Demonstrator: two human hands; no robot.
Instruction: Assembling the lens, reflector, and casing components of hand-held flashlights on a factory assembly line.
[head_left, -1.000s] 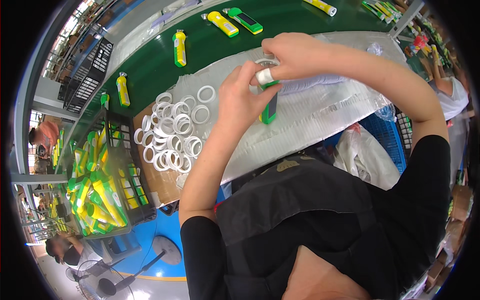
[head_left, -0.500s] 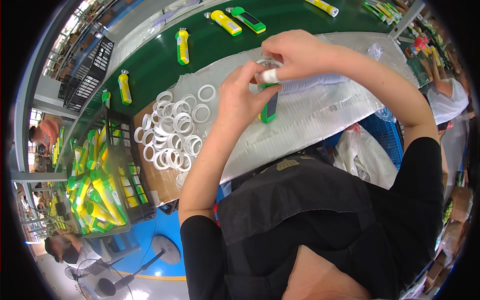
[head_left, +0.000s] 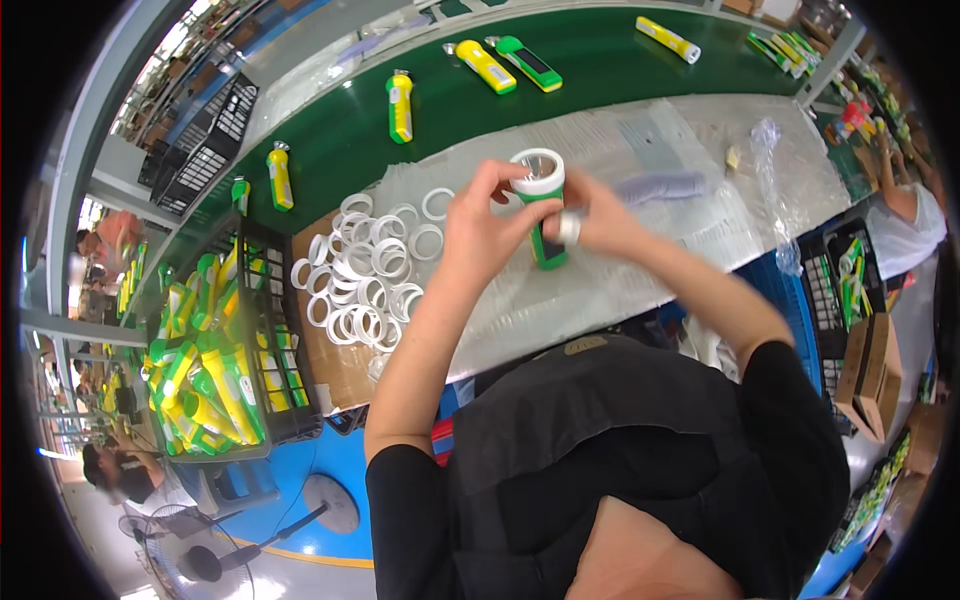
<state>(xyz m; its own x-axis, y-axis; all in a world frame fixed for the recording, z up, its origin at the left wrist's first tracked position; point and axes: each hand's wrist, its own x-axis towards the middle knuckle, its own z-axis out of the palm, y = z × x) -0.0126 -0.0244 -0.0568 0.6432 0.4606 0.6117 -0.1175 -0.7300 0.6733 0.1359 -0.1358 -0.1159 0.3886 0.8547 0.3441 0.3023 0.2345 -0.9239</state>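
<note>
A green flashlight [head_left: 548,252] stands upright on the plastic-covered work surface, its wide head facing up. A white ring [head_left: 540,188] sits around the rim of that head, and the silvery reflector shows inside. My left hand [head_left: 483,222] is closed around the head from the left, with a fingertip at the ring. On the other side, my right hand [head_left: 600,218] has curled fingers against the flashlight just below the head; one finger wears a white wrap. Part of its grip is hidden behind the flashlight. Left of my hands lies a heap of loose white rings [head_left: 362,262].
Several yellow and green flashlights [head_left: 484,68] lie along the green belt [head_left: 340,120] beyond the work surface. A black crate [head_left: 285,345] full of flashlights stands at left. Overlapping clear discs [head_left: 662,187] and crumpled clear plastic [head_left: 770,180] lie at right. A floor fan stands lower left.
My right hand has come down from the top of the head to the flashlight's right side, uncovering the ring and reflector. My left hand keeps its hold. The whole view has shifted slightly.
</note>
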